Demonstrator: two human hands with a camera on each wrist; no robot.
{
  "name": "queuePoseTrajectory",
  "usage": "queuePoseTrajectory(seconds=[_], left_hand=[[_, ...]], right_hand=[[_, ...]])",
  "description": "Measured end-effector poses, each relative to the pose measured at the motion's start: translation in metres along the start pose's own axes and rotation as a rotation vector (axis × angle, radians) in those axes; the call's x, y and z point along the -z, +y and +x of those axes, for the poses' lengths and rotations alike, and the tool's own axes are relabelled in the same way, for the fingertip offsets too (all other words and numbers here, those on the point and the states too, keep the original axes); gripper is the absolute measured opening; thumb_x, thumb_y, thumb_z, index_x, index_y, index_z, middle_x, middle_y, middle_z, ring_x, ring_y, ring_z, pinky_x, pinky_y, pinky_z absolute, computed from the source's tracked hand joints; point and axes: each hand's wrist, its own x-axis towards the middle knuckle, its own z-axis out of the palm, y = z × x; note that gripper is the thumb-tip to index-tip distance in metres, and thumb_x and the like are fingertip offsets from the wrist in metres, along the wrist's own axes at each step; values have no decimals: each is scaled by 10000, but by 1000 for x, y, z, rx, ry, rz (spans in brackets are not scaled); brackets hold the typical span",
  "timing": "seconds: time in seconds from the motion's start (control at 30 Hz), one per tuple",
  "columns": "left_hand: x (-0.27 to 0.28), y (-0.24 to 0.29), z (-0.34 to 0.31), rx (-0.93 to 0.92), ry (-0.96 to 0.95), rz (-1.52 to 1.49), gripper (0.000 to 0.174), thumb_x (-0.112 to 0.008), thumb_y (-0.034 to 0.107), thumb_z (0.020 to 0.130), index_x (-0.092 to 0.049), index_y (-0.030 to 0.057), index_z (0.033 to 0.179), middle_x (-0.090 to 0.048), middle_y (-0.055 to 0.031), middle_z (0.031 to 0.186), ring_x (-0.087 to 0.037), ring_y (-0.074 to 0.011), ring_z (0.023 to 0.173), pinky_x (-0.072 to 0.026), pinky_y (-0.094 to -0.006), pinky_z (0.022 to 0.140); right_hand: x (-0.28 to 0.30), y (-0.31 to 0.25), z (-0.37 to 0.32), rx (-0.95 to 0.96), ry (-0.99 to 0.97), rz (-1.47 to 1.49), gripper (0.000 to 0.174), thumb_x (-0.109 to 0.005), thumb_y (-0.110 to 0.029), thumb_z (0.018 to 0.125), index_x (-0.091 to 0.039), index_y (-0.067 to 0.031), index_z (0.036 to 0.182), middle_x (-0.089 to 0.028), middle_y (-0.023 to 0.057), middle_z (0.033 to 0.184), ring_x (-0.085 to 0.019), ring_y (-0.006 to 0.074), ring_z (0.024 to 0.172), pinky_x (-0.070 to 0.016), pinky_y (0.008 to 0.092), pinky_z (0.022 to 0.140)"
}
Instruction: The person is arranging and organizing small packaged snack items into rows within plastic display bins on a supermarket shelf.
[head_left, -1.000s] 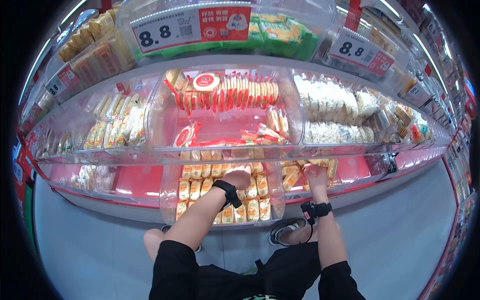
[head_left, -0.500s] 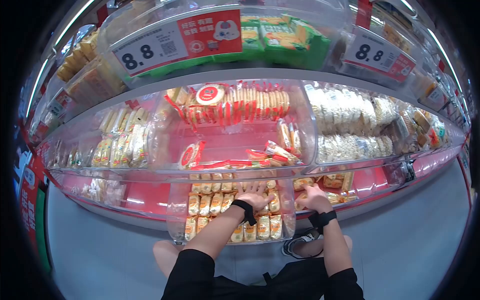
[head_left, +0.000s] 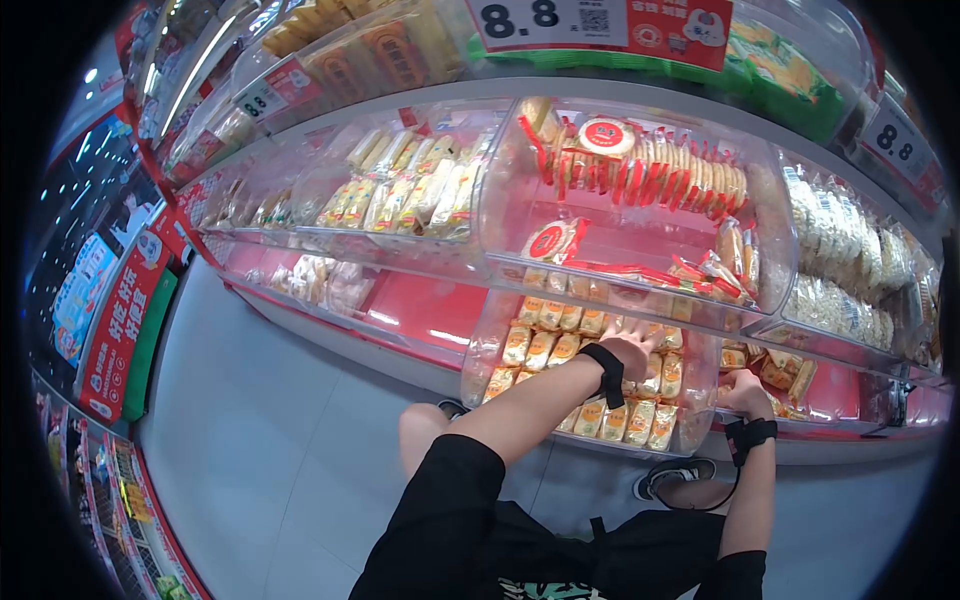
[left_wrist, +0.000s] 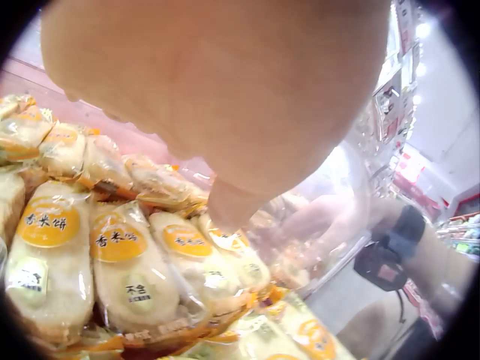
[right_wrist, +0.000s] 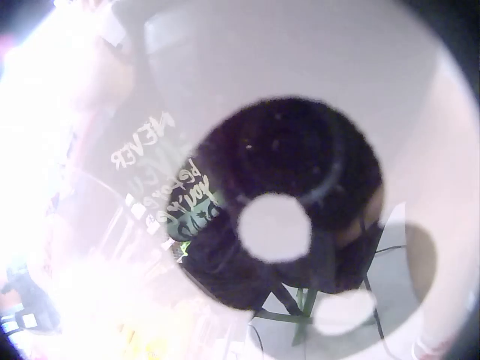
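Yellow-labelled snack packs (head_left: 548, 346) beneath left hand (head_left: 630, 352); right hand (head_left: 745, 392) at adjacent bin (head_left: 830, 396).

Cracker packs (head_left: 640, 165): standing in a red-and-white row, far centre.
Price tag (head_left: 600, 18): showing 8.8, far top.
White snack bags (head_left: 850, 250): crowding the right side.
Floor (head_left: 260, 420): stretching grey, near left.
Red banner (head_left: 118, 330): hanging far left.

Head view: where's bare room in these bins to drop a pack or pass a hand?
Bare red floor left of the yellow-pack bin; a strip in the cracker bin between its back row and loose front packs. Crowded: the yellow-pack bin under the left hand.
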Motion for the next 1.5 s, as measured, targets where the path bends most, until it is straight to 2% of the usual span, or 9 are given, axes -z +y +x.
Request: queuePoseTrajectory(seconds=[0.23,0.33,0.47,0.6,0.67,0.8,1.0,1.2,1.5], left_hand=[[14,25,-53,-164,-105,46,543,-555,432,838,-539,84,1254,-156,-198,1503,-179,-313,1388,-266,-474,1050],[7,31,-60,-216,-9,34,521,-560,410,836,-569,40,1203,-223,-228,1474,-270,-348,1347,-278,-506,1043],[15,39,-82,-279,58,-36,416,-569,310,833,-616,-6,1100,-344,-256,1397,-424,-365,1237,-331,-543,994],[19,37,-89,-307,106,-118,330,-565,266,830,-640,-12,991,-518,-249,1206,-555,-362,1064,-440,-496,881],[26,36,-102,-311,184,-162,295,-562,251,830,-644,-12,934,-586,-231,1088,-597,-362,979,-477,-468,823],[25,38,-104,-326,386,-310,380,-592,268,817,-528,-15,1062,-598,-225,1031,-595,-363,970,-481,-445,807],[36,70,-112,-580,451,-607,479,-687,294,767,-460,-6,1063,-574,-214,977,-568,-383,963,-452,-448,813],[42,66,-113,-557,497,-840,319,-671,222,791,-467,7,909,-578,-158,785,-591,-337,806,-442,-414,679],[29,44,-116,-512,755,-685,277,-663,157,782,-475,17,930,-573,-162,851,-576,-348,837,-444,-415,710]], right_hand=[[10,-15,-14,112,34,94,513,-853,-350,501,-593,25,735,-575,69,626,-543,167,579,-470,308,551],[16,-29,-22,166,140,135,454,-833,-265,460,-607,3,749,-567,80,670,-542,169,609,-459,306,567],[23,-28,-22,214,74,373,249,-735,-80,598,-627,-21,814,-472,-49,651,-447,62,576,-367,205,508],[26,-29,-36,265,237,750,301,-655,-25,719,-587,-28,1012,-483,-38,789,-482,48,705,-398,176,620],[27,-6,-30,337,368,645,354,-627,-40,802,-539,-12,1144,-536,7,940,-527,86,845,-432,219,747],[25,-48,-82,523,716,636,365,-589,-37,853,-503,21,1203,-544,73,1104,-524,162,1002,-413,299,894],[37,-110,-117,706,543,647,340,-624,-29,749,-515,-5,1070,-468,89,1061,-461,201,1040,-334,314,955],[38,-139,-113,788,484,734,309,-645,-20,728,-513,-8,1007,-466,79,1011,-468,192,990,-345,301,923],[39,-143,-100,731,330,862,255,-533,-69,890,-576,55,1109,-591,97,1076,-564,162,995,-429,280,880]])
